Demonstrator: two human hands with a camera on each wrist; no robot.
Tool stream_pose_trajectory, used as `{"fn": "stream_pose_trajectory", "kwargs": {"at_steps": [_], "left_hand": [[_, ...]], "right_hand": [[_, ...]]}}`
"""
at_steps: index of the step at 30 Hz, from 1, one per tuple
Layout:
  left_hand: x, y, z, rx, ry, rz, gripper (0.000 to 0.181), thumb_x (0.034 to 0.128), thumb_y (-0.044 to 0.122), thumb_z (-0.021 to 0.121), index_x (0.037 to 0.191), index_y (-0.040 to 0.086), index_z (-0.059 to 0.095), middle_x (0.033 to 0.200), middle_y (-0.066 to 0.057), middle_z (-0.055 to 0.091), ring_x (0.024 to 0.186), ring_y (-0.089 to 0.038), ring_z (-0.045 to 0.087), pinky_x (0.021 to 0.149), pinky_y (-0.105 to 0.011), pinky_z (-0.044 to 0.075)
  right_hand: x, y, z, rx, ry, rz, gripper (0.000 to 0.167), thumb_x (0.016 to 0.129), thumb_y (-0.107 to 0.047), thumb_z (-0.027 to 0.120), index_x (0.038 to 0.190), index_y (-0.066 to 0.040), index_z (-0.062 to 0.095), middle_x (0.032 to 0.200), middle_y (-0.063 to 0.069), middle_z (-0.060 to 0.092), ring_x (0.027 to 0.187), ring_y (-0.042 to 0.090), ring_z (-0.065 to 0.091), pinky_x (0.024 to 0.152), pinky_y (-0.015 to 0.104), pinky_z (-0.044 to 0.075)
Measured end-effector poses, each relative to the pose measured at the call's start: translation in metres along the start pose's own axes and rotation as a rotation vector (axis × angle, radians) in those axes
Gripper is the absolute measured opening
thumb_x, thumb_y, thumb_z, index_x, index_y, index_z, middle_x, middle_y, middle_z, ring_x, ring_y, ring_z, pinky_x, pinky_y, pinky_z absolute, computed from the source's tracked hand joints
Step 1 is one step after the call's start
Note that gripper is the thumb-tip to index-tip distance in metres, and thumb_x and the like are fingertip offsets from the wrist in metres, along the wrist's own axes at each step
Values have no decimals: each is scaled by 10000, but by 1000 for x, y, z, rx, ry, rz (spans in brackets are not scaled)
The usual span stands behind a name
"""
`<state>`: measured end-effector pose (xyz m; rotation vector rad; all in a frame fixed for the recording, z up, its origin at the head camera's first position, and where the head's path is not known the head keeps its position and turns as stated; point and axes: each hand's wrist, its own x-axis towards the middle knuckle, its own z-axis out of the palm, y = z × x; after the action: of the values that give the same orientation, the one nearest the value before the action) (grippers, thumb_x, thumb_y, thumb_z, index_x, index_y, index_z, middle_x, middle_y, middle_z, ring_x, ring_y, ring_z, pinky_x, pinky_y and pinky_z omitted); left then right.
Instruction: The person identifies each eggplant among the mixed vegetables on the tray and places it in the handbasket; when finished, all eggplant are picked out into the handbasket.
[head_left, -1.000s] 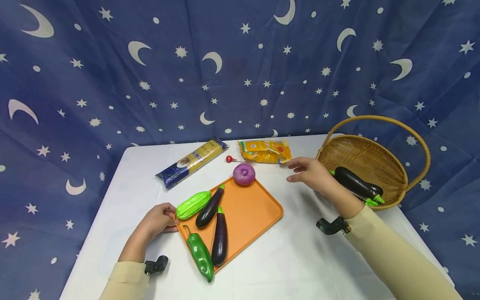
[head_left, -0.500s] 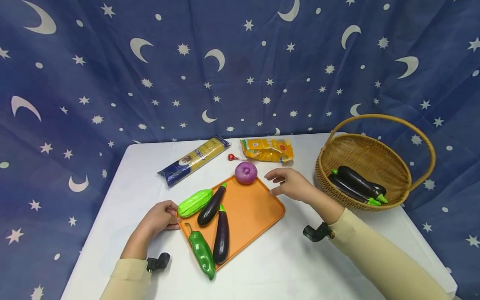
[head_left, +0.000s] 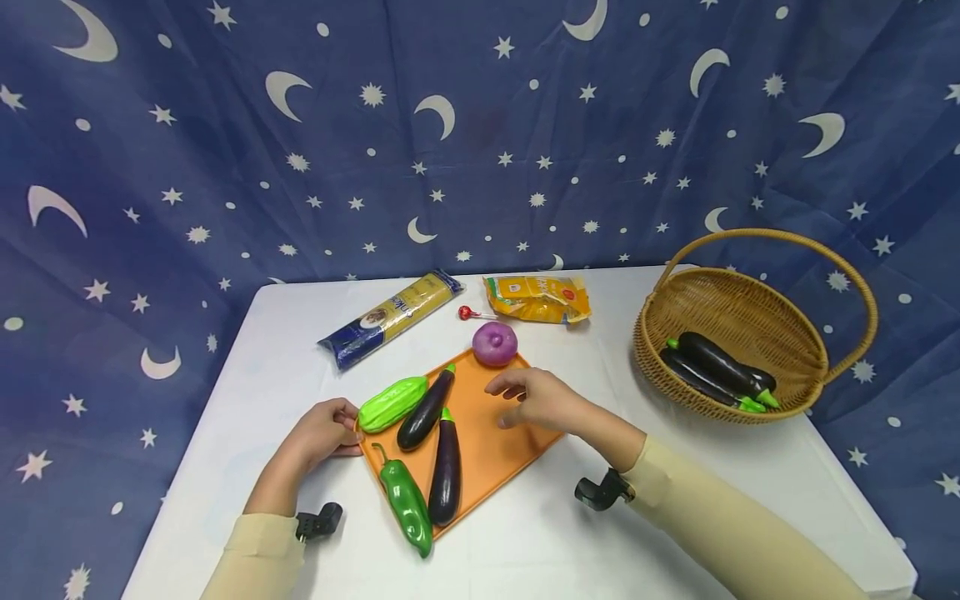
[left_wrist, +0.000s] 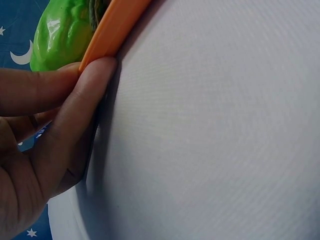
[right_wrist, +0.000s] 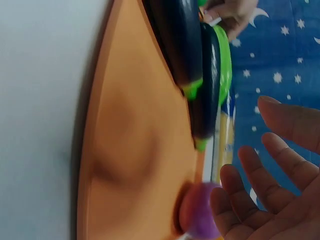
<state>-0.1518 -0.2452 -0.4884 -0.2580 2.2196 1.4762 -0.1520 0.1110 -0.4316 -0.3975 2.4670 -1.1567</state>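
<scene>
In the head view an orange tray (head_left: 480, 454) lies on the table. My left hand (head_left: 321, 435) pinches its left corner between thumb and finger, as the left wrist view shows. Over the tray's right part hovers my right hand (head_left: 542, 402), fingers loosely spread and holding nothing. Two eggplants, one upper (head_left: 426, 408) and one lower (head_left: 446, 471), lie on the tray. Beside them are a light green bitter melon (head_left: 392, 403) and a long green pepper (head_left: 406, 506), which overhangs the front edge. A purple onion (head_left: 495, 343) sits at the far corner.
At the right stands a wicker basket (head_left: 731, 292) with a tall handle, holding several eggplants (head_left: 716, 367). Behind the tray lie a pasta packet (head_left: 393, 318), a red lollipop (head_left: 466, 312) and a yellow snack bag (head_left: 538, 298). A starry blue cloth (head_left: 480, 117) hangs behind.
My right hand has moved left and nearer, from beside the basket to over the tray. My left hand still holds the tray's corner.
</scene>
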Motion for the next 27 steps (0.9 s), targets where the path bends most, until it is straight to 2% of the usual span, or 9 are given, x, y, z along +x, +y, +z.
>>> {"fn": "stream_pose_trajectory", "kwargs": {"at_steps": [8, 14, 18, 22, 27], "left_hand": [[0, 0, 0, 4, -4, -3, 366, 833, -166, 654, 1176, -99, 546, 959, -176, 519, 726, -212, 660, 692, -370, 653], [1, 0, -1, 11, -8, -2, 369, 830, -163, 655, 1178, -99, 547, 959, -174, 519, 730, -209, 666, 694, -370, 653], [0, 0, -1, 7, -7, -1, 367, 827, -164, 657, 1172, -97, 550, 955, -170, 517, 730, -207, 665, 701, -371, 653], [0, 0, -1, 0, -7, -1, 366, 827, -165, 656, 1171, -96, 550, 957, -171, 516, 728, -205, 665, 703, -366, 653], [0, -1, 0, 2, -5, -7, 363, 833, -165, 655, 1173, -95, 551, 959, -168, 512, 727, -202, 663, 700, -357, 652]], "right_hand": [[1, -9, 23, -10, -68, -62, 444, 779, -43, 844, 1198, -67, 701, 1204, 94, 685, 1124, 310, 604, 1028, 506, 509], [2, -18, 31, -66, -139, -111, 469, 788, -75, 850, 1227, -78, 687, 1224, 74, 677, 1153, 292, 593, 1043, 485, 494], [3, -24, 34, -103, -201, -157, 479, 786, -65, 853, 1235, -110, 691, 1253, 12, 664, 1184, 289, 591, 1060, 468, 491], [5, -27, 38, -151, -272, -198, 489, 794, -54, 844, 1244, -177, 698, 1277, -88, 630, 1233, 216, 568, 1098, 401, 468], [7, -29, 43, -277, -343, -315, 492, 793, -17, 819, 1239, -193, 705, 1278, -137, 619, 1280, 105, 513, 1154, 319, 395]]}}
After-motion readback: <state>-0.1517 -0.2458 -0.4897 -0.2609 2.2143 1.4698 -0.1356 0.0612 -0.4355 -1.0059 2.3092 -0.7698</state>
